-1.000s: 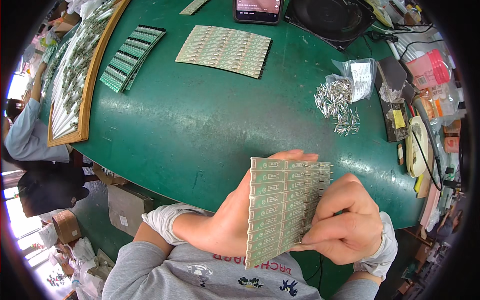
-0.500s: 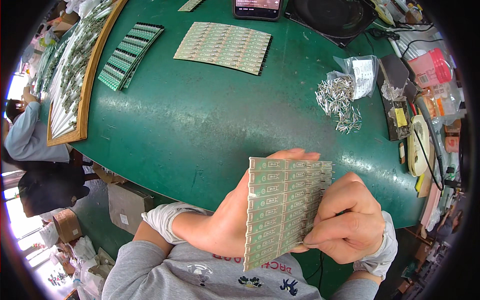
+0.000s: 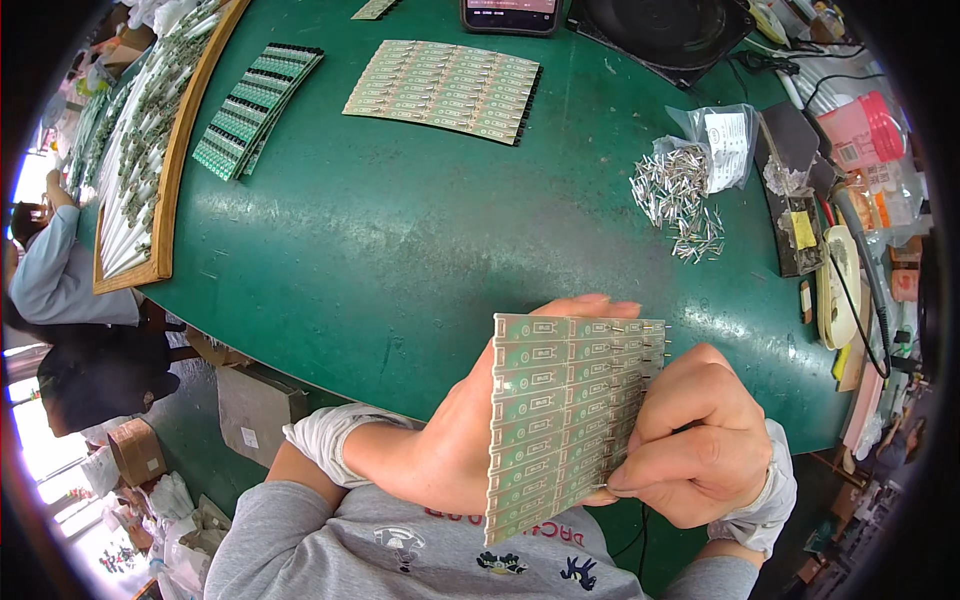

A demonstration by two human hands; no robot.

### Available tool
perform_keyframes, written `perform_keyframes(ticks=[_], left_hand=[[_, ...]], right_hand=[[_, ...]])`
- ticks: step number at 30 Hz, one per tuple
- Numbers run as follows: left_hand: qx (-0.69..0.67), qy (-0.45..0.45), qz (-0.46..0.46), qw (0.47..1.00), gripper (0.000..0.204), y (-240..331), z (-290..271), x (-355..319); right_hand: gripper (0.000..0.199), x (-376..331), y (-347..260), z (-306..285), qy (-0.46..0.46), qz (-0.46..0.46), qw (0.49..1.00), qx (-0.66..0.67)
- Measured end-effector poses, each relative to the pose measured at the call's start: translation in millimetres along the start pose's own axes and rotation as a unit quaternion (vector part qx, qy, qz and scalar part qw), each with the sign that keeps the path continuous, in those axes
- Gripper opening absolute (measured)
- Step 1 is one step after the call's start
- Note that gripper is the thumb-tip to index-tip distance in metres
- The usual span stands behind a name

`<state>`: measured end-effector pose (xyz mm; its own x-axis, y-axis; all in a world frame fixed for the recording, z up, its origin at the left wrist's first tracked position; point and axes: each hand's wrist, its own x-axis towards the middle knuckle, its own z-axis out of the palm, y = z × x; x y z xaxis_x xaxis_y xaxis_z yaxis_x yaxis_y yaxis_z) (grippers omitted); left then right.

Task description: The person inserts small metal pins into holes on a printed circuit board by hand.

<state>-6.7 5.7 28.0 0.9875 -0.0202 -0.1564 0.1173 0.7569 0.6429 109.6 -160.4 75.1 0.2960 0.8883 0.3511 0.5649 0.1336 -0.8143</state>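
A green panel of circuit boards (image 3: 545, 420) is held tilted over my lap at the table's near edge. My left hand (image 3: 465, 410) grips it from behind, fingertips showing above its top edge. My right hand (image 3: 700, 440) is closed at the panel's lower right, thumb and forefinger pinched against it; a small metal pin seems to lie between the tips, mostly hidden. Several thin pins stick out along the panel's right side. Farther off on the table lies a pile of small metal pins (image 3: 675, 195) beside a clear plastic bag (image 3: 730, 145).
Another board panel (image 3: 445, 90) and a stack of green boards (image 3: 255, 110) lie at the far side. A wooden tray (image 3: 170, 200) of white tubes stands left, a phone (image 3: 510, 15) at the back. A soldering iron (image 3: 860, 240) and pink jar (image 3: 865, 130) are right. A person (image 3: 60, 260) sits left.
The view has shifted very slightly. Both hands and the panel stay practically in place, with the right fingertips still against the panel's lower right edge.
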Motion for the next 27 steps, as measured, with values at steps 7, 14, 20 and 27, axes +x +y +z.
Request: perform_keyframes(ticks=[7, 14, 20, 27], left_hand=[[0.051, -0.019, 0.063, 0.997, 0.111, -4, -1, 1], [0.219, -0.078, 0.26, 0.937, 0.107, -36, -17, 9], [0.147, -0.063, 0.197, 0.967, 0.107, -33, -12, 10], [0.061, -0.044, 0.121, 0.99, 0.107, -23, -10, 5]], right_hand=[[0.025, -4, 2, -2, -0.012, -0.02, 1.0, 0.012], [0.027, 4, 2, 0, 0.006, -0.06, 0.998, -0.011], [0.024, 4, 3, 2, -0.013, -0.004, 0.998, 0.055], [0.026, 1, 3, 2, -0.003, -0.016, 1.0, 0.024]])
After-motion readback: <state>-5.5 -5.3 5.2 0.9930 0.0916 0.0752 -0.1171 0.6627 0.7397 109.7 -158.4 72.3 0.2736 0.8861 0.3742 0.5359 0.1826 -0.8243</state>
